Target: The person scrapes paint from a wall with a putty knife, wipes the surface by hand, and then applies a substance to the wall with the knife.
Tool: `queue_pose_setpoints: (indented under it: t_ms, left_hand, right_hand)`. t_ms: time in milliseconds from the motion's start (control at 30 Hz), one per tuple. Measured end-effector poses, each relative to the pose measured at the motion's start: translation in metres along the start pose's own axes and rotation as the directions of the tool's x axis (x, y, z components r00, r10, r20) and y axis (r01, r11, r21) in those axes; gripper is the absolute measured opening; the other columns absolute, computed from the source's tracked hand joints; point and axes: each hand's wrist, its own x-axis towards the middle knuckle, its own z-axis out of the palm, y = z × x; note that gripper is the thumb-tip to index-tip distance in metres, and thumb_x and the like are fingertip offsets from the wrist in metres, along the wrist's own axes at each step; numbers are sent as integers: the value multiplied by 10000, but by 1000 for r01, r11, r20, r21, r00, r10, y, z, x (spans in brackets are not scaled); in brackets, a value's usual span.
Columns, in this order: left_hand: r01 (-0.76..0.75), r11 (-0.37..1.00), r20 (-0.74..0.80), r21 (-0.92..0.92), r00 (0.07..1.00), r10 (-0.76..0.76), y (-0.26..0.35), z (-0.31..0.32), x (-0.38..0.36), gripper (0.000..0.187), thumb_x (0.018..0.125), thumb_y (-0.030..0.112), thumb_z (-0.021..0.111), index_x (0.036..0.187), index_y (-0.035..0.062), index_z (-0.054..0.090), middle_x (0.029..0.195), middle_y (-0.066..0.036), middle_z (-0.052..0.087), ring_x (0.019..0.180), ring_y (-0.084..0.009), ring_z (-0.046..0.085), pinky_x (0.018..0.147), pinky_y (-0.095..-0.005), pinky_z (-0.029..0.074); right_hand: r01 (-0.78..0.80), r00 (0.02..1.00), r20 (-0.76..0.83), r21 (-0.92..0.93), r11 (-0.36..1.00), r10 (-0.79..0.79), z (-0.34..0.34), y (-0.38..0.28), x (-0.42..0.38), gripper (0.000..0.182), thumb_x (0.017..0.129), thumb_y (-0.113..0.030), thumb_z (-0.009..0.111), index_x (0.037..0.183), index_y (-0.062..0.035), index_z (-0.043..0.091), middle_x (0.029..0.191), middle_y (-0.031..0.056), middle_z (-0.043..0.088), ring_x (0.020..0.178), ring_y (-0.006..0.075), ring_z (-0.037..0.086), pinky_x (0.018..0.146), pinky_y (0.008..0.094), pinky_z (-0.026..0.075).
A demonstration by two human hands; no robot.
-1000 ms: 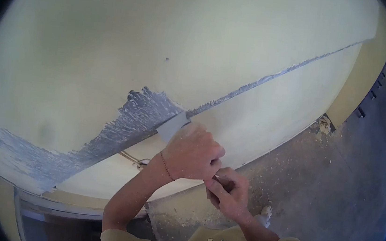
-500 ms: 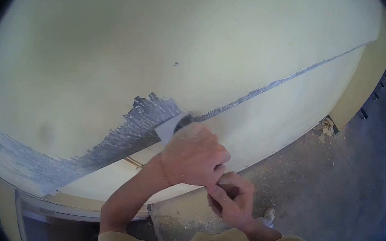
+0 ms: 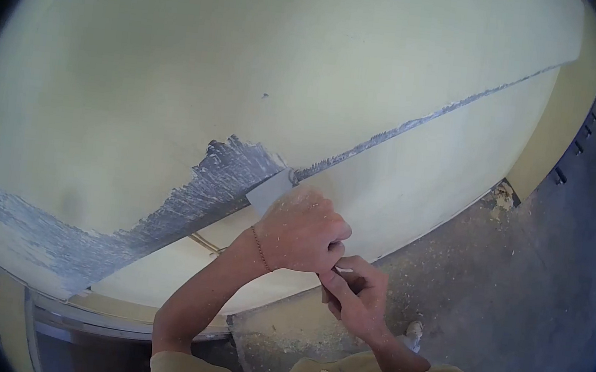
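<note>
Shifted slightly left since before, the scraper (image 3: 271,189) blade points upper left along the wall (image 3: 325,65); left hand (image 3: 300,233) and right hand (image 3: 352,293) fingers grip its handle.

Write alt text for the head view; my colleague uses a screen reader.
Both hands grip a scraper, the left hand above the right hand, its blade against a pale wall beside a patch of scraped grey. Flakes litter the floor.

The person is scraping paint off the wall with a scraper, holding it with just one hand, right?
Not quite. In the head view both hands hold the scraper: the left hand up by the blade, the right hand lower down. It is scraping the wall.
</note>
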Motion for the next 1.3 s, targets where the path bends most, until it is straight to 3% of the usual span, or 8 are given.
queue_pose_setpoints:
  t_ms: [100,300,367,600,667,1000,1200,1300]
  left_hand:
    - [-34,998,-33,58,999,36,-3,2,-3,197,607,161,603,474,83,480,451,-121,461,462,-323,499,517,-418,405]
    - [-20,990,-61,141,998,28,-3,-23,-1,197,609,165,604,478,84,480,455,-121,465,469,-325,508,520,-415,410]
    - [-42,993,-69,113,996,50,-5,-16,-5,194,619,168,601,486,84,488,465,-125,472,481,-325,517,524,-420,411]
    - [-56,997,25,47,998,55,-6,-1,-8,179,632,172,604,500,91,514,484,-128,488,519,-325,541,542,-425,417]
    - [-68,995,-36,66,997,71,-5,-7,-9,176,630,168,606,500,91,515,476,-123,482,515,-325,539,547,-422,418]
    - [6,993,31,114,999,-10,-2,-22,-4,196,588,157,607,464,83,475,454,-120,458,498,-325,516,537,-417,409]
    - [-27,999,1,25,1000,27,-2,-11,-9,189,583,152,606,467,81,475,459,-127,453,491,-332,508,509,-418,401]
    - [-51,998,-96,23,994,53,-1,-21,-9,182,586,152,607,470,87,483,455,-126,455,483,-343,510,517,-417,414]
  right_hand:
    - [-35,999,-17,-25,999,35,3,-1,2,96,942,-99,592,986,-17,571,577,53,560,428,56,442,365,227,299]
    - [59,996,66,-62,996,-55,8,-9,13,81,939,-90,591,971,-21,563,569,49,557,425,59,449,367,226,301]
    - [-12,1000,19,-17,1000,12,10,-8,8,134,911,-108,640,961,9,597,595,33,581,512,44,503,444,218,362]
    - [-126,992,7,24,992,126,5,-3,-1,125,914,-104,636,954,2,583,585,40,578,484,46,488,432,223,357]
    - [-87,996,23,44,995,86,9,0,0,125,918,-104,630,965,-2,577,586,45,579,478,47,486,429,224,354]
    - [-27,999,25,33,999,27,16,-14,6,129,924,-115,625,954,1,578,583,32,563,500,45,484,441,224,355]
    - [-110,994,26,-5,994,110,14,-13,-3,133,923,-124,629,950,-4,577,582,26,560,495,44,476,440,228,345]
    - [-85,996,22,5,996,85,17,-16,2,131,922,-126,630,945,-8,578,572,23,555,493,43,474,439,228,346]
